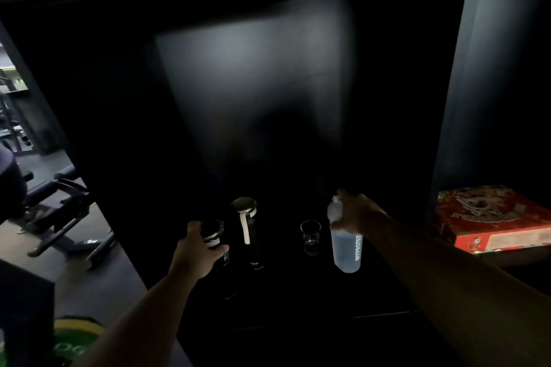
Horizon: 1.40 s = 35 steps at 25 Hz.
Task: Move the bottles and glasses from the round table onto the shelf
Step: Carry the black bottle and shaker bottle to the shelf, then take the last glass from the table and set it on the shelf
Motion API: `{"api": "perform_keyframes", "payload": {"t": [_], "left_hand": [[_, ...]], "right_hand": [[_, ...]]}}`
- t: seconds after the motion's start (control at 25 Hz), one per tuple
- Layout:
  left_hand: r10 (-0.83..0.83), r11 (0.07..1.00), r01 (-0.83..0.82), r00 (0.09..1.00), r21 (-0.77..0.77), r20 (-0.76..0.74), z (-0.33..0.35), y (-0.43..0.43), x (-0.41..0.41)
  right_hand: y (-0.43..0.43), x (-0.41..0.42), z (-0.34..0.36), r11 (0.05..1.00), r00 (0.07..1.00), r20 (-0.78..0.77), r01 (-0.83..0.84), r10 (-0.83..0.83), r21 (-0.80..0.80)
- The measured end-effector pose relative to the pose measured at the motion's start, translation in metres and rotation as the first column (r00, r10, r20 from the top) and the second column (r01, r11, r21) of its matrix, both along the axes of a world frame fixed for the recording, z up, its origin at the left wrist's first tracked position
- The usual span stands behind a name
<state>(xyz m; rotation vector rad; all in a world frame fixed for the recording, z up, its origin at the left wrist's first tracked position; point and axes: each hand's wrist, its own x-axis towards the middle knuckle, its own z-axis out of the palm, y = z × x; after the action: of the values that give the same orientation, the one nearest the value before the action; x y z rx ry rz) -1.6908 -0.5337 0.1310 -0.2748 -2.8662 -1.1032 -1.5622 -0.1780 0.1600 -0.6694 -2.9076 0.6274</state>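
Left hand [193, 256] clenched on black bottle [222, 262], right hand [354, 213] on clear bottle [346, 244]. Probably smooth, half full; best held at the neck, glass [310, 236] between fingers fragile.

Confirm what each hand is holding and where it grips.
Left hand grips the dark bottle around its upper body, just under the cap. Right hand holds the translucent shaker bottle by its top, around the lid end.

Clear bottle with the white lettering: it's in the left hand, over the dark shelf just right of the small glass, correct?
Not quite: the head view shows the clear bottle gripped near its top by the right hand, not the left. The left hand holds a black bottle. The rest holds: it is just right of the small glass, over the dark shelf.
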Motion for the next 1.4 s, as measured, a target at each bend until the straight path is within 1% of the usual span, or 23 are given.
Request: {"api": "perform_keyframes", "payload": {"t": [0.08, 0.16, 0.24, 0.36, 0.52, 0.6, 0.68, 0.76, 0.88, 1.0, 1.08, 1.16, 1.24, 1.4], "left_hand": [[0.003, 1.000, -0.003, 1.000, 0.000, -0.001, -0.001, -0.001, 0.002], [-0.013, 0.999, 0.012, 0.999, 0.032, 0.030, -0.001, -0.002, 0.007], [-0.021, 0.998, 0.019, 0.999, 0.061, 0.040, 0.004, -0.005, 0.018], [0.007, 1.000, -0.006, 0.999, 0.025, -0.036, 0.024, -0.010, 0.031], [0.024, 0.998, -0.036, 0.971, -0.045, -0.237, 0.069, -0.017, 0.067], [-0.015, 0.999, 0.002, 0.957, -0.047, -0.288, 0.091, -0.017, 0.098], [-0.086, 0.996, 0.073, 0.954, -0.056, -0.289, 0.110, -0.013, 0.136], [-0.144, 0.989, 0.129, 0.940, -0.067, -0.310, 0.127, -0.002, 0.179], [-0.227, 0.974, 0.217, 0.908, -0.067, -0.353, 0.146, 0.041, 0.267], [-0.369, 0.925, 0.373, 0.847, -0.067, -0.383, 0.160, 0.109, 0.363], [-0.466, 0.873, 0.484, 0.799, -0.054, -0.381, 0.171, 0.160, 0.428], [-0.571, 0.800, 0.598, 0.727, -0.058, -0.381, 0.185, 0.215, 0.496], [-0.675, 0.704, 0.705, 0.627, -0.085, -0.389, 0.200, 0.276, 0.571], [-0.836, 0.473, 0.875, 0.408, -0.104, -0.368, 0.220, 0.378, 0.721]], "right_hand": [[-0.003, 0.003, 0.001, 0.999, 1.000, 0.019, 0.010, -0.011, 0.044], [-0.008, 0.008, 0.004, 0.994, 0.998, 0.056, 0.024, -0.030, 0.108], [-0.015, 0.016, 0.010, 0.989, 0.997, 0.059, 0.040, -0.049, 0.140], [-0.024, 0.030, 0.027, 0.990, 0.998, -0.012, 0.065, -0.064, 0.127], [-0.037, 0.070, 0.061, 0.990, 0.989, -0.143, 0.055, -0.036, 0.129], [-0.039, 0.108, 0.080, 0.992, 0.973, -0.228, -0.002, 0.030, 0.122], [-0.037, 0.158, 0.099, 0.989, 0.958, -0.274, -0.051, 0.088, 0.140], [-0.030, 0.219, 0.116, 0.983, 0.951, -0.298, -0.030, 0.084, 0.180], [-0.009, 0.331, 0.133, 0.977, 0.959, -0.283, 0.058, 0.003, 0.206], [0.021, 0.464, 0.157, 0.960, 0.953, -0.271, 0.192, -0.133, 0.203], [0.044, 0.556, 0.176, 0.925, 0.929, -0.286, 0.303, -0.234, 0.230], [0.064, 0.651, 0.194, 0.867, 0.887, -0.316, 0.422, -0.336, 0.264], [0.079, 0.751, 0.208, 0.788, 0.825, -0.336, 0.549, -0.455, 0.279], [0.091, 0.932, 0.219, 0.604, 0.653, -0.369, 0.755, -0.662, 0.254]]}}
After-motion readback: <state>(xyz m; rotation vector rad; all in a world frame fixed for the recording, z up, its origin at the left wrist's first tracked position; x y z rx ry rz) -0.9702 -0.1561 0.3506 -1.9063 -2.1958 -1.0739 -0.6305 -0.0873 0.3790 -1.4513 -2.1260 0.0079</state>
